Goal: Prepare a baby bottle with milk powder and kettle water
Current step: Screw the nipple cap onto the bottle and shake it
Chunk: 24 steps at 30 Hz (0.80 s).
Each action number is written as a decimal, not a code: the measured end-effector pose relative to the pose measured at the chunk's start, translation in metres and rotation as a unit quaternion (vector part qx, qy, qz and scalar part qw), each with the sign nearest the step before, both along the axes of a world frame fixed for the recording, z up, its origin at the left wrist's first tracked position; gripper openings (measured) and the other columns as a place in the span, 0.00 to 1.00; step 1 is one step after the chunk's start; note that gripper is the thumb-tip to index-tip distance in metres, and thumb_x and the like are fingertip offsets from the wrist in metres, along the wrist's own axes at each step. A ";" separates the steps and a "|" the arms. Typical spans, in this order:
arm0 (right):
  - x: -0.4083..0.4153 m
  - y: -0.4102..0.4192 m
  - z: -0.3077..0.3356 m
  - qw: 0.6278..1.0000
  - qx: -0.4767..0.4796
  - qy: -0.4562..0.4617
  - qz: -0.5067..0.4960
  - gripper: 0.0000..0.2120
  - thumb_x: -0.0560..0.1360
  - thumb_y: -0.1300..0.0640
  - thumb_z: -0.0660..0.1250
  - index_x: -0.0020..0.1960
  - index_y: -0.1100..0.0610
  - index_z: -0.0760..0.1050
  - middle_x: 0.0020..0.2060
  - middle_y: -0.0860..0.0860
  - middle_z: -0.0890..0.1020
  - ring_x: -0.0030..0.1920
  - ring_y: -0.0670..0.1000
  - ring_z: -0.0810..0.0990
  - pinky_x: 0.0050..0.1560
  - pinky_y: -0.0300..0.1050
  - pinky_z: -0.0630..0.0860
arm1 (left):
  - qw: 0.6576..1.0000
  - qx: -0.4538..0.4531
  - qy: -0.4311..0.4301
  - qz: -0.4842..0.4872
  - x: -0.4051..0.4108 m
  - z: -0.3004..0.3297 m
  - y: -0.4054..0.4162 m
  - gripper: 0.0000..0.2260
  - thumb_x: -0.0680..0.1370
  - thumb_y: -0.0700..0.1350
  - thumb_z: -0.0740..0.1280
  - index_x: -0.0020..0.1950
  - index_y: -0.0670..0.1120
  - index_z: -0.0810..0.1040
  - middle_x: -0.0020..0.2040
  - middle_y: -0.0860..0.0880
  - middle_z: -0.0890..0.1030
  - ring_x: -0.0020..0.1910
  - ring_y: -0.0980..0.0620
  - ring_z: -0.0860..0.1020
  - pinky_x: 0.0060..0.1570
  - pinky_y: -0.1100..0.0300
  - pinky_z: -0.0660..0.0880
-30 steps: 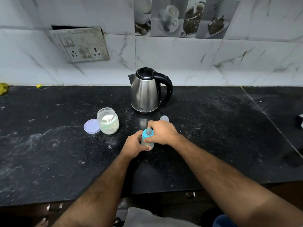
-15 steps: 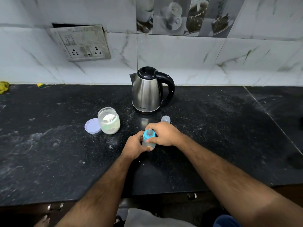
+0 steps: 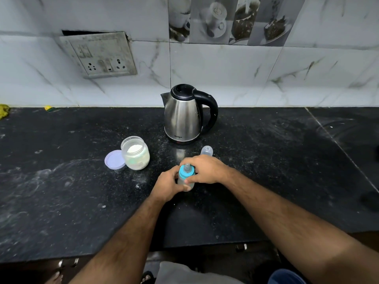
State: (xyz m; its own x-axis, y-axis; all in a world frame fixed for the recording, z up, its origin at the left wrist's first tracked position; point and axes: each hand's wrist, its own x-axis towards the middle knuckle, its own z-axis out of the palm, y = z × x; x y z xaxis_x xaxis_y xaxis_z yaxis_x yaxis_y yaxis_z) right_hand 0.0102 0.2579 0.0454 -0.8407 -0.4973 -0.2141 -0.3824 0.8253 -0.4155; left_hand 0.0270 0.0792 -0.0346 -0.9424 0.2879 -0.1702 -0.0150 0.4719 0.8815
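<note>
**Q:** What had changed in the last second, and where did that leave you?

**A:** Almost nothing: your hands stayed on the baby bottle (image 3: 185, 177), mid-bench near the front edge. You were probably tightening its blue teat ring (image 3: 186, 172), so filling looked finished.

**Q:** How were your hands set?

**A:** Your left hand (image 3: 166, 186) was wrapped round the bottle's body; your right hand (image 3: 206, 168) was closed narrowly on the ring. Kettle (image 3: 183, 118) behind, powder jar (image 3: 135, 153) open to the left, clear cap (image 3: 206, 150) just behind your right hand.
</note>
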 end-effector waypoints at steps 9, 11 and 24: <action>0.021 -0.011 -0.020 0.992 -0.019 0.075 -0.103 0.19 0.72 0.41 0.68 0.59 0.48 0.72 0.49 0.47 0.83 0.50 0.52 0.81 0.45 0.48 0.75 | 1.000 -0.015 0.022 0.013 0.004 -0.002 0.000 0.22 0.65 0.44 0.81 0.56 0.53 0.79 0.44 0.56 0.84 0.42 0.64 0.80 0.43 0.73 0.72; 0.031 -0.024 -0.031 0.977 -0.025 0.110 -0.179 0.20 0.73 0.40 0.67 0.59 0.49 0.72 0.48 0.49 0.84 0.49 0.54 0.81 0.44 0.47 0.71 | 0.999 -0.025 0.045 0.013 0.005 -0.002 0.001 0.20 0.66 0.44 0.79 0.56 0.53 0.79 0.43 0.56 0.84 0.43 0.62 0.80 0.44 0.68 0.74; 0.012 -0.006 -0.006 0.998 -0.018 0.017 -0.062 0.16 0.73 0.44 0.69 0.58 0.48 0.73 0.47 0.46 0.82 0.46 0.48 0.78 0.42 0.46 0.71 | 1.000 0.005 0.007 0.023 0.003 -0.003 0.000 0.22 0.63 0.44 0.81 0.55 0.53 0.80 0.44 0.53 0.85 0.44 0.57 0.81 0.46 0.63 0.76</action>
